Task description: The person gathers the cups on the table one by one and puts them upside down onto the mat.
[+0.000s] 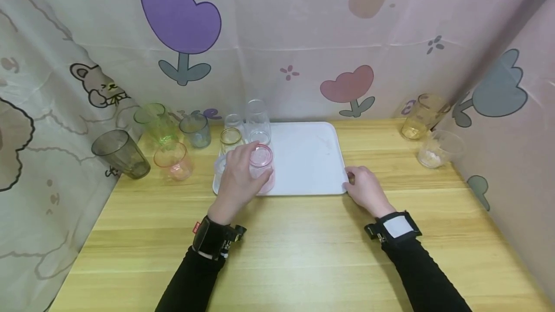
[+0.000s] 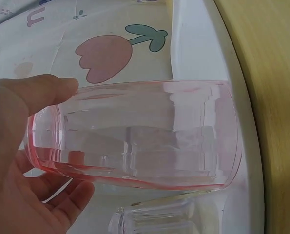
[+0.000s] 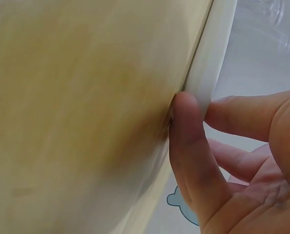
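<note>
Printed cloth point(image 1: 273, 23) backs the station and hangs at both sides. Before it stands the wooden desk point(image 1: 295, 254). On the desk lies the white tray point(image 1: 310, 158), long side toward the person.

Right hand point(image 1: 366, 189): grasping, thumb and finger pinching the tray at its front right corner. Left hand point(image 1: 240, 172): grasping the pink glass point(image 2: 135, 141), thumb on one side and fingers on the other, near its base.

Governing relation: the pink glass is at the tray's front edge, left of the middle. It is held base up, mouth down, long axis close to upright, and extends downward from the left hand's fingers. The left hand is the nearer; most of the tray's width separates the right hand from the glass. Whether its rim touches the tray cannot be determined.

Taller glasses: the dark glass point(image 1: 121, 154) and green glass point(image 1: 157, 124) on the desk, left of the tray; the tall glass point(image 1: 258, 122) at the tray's rear left; the amber glass point(image 1: 422, 117) at the desk's far right.

Shorter glasses: the clear glass point(image 1: 441, 149) near the amber glass; the orange glass point(image 1: 174, 162) and blue glass point(image 1: 196, 131) left of the tray; the yellow glass point(image 1: 231, 137) just behind the left hand.
</note>
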The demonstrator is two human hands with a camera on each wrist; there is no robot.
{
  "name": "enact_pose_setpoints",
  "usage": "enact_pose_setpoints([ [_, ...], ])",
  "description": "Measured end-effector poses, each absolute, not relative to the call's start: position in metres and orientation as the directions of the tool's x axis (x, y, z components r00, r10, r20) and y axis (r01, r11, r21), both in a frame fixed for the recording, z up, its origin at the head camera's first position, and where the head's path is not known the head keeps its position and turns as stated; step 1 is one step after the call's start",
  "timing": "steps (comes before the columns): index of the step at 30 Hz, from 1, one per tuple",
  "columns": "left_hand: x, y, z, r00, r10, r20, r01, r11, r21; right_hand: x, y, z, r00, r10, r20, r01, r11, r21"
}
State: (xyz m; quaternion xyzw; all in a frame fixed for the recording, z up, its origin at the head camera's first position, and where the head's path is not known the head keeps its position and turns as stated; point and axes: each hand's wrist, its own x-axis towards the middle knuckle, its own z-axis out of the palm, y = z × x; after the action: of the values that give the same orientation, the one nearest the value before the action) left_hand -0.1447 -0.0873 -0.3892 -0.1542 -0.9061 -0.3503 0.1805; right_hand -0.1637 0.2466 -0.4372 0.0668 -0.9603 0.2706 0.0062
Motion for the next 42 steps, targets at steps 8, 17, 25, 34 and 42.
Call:
enact_pose_setpoints([
  [8,-0.147,-0.088,-0.392,-0.913,0.147,0.380,0.362,0.724,0.588,-0.164,0.247,-0.437,-0.991,-0.131,0.029,-0.126,0.837,-0.533],
  [17,-0.149,-0.086,-0.392,-0.934,0.107,0.342,0.304,0.742,0.598,-0.165,0.248,-0.435,-0.990,-0.134,0.031,-0.130,0.840,-0.527],
  [25,-0.148,-0.081,-0.391,-0.914,0.102,0.392,0.333,0.740,0.584,-0.159,0.253,-0.429,-0.985,-0.155,0.075,-0.170,0.801,-0.574],
  [34,-0.148,-0.067,-0.396,-0.701,0.073,0.710,0.553,0.685,0.475,-0.156,0.261,-0.409,-0.947,-0.050,0.317,-0.253,0.726,-0.640],
  [42,-0.145,-0.046,-0.403,-0.537,0.125,0.834,0.688,0.637,0.348,-0.161,0.280,-0.395,-0.864,0.107,0.492,-0.307,0.663,-0.683],
])
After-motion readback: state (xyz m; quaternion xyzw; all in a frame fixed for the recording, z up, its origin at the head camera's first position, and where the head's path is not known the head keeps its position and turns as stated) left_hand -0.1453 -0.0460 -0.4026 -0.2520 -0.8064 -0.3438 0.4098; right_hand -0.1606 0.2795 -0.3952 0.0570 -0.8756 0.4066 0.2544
